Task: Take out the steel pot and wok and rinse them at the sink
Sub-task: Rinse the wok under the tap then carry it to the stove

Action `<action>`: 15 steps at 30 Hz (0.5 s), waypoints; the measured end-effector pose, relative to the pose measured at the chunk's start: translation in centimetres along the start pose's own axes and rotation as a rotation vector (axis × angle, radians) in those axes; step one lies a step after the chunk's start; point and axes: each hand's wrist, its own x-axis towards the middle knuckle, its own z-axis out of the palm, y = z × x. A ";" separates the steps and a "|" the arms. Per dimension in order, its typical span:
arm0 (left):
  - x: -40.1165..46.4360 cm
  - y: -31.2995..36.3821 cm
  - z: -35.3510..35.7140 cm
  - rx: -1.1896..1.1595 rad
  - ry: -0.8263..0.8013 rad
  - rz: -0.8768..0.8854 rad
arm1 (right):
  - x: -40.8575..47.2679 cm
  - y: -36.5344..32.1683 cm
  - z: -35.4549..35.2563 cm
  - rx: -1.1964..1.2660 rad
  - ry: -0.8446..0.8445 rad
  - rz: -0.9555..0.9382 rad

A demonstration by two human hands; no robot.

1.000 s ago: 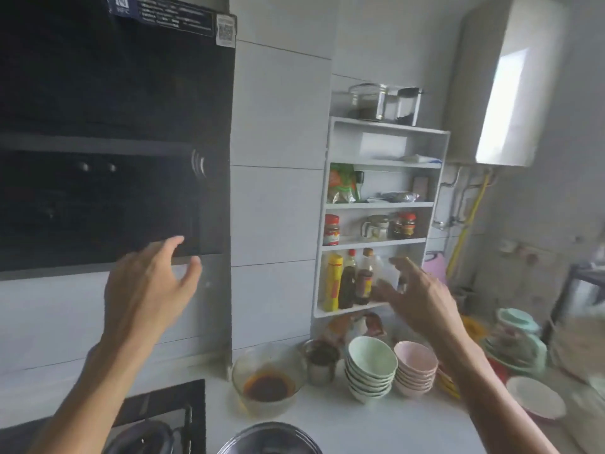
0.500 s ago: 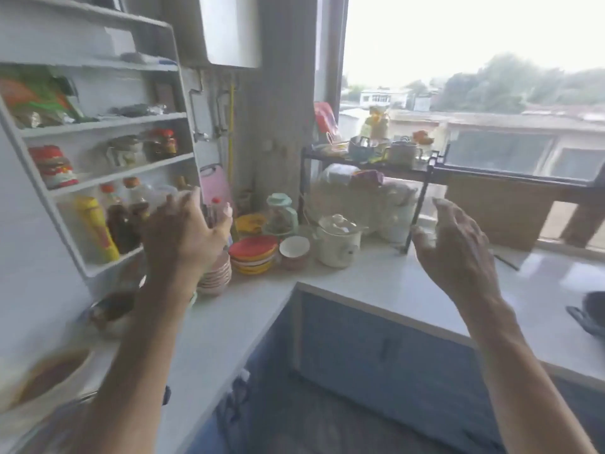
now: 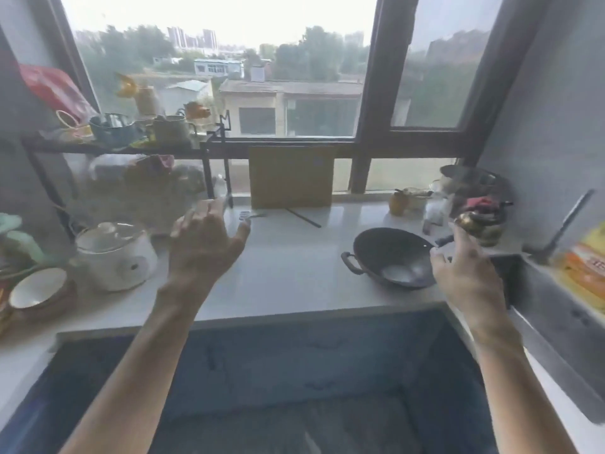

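Nearest, the two forearms are reaching out over the blue cabinet fronts (image 3: 294, 371), one on each side. Both hands are hanging in the air with nothing in them, probably because the person is only now facing the work area. The left hand (image 3: 204, 247) is spreading its fingers wide above the white table (image 3: 288, 273). The right hand (image 3: 465, 276) is loosely open, and it is hovering just beside the near rim of the wok (image 3: 391, 257), seemingly getting ready to take it.

The one dark wok is sitting upright on the table with a loop handle pointing left, right next to the steel sink (image 3: 556, 309) at the right edge, which suits rinsing. I am counting one wok and no steel pot that I can make out, so the pot is still to be fetched.

Farther left, one white lidded cooker (image 3: 114, 257) is standing on the table. Behind, one cutting board (image 3: 291, 175) is leaning against the window (image 3: 229, 60), likely to dry. One black rack (image 3: 124, 145) is carrying cups and jars, too blurred to count.
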 end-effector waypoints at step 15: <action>10.1 12.1 40.2 -0.165 -0.880 -0.165 | 26.9 26.2 12.9 0.243 -0.346 0.394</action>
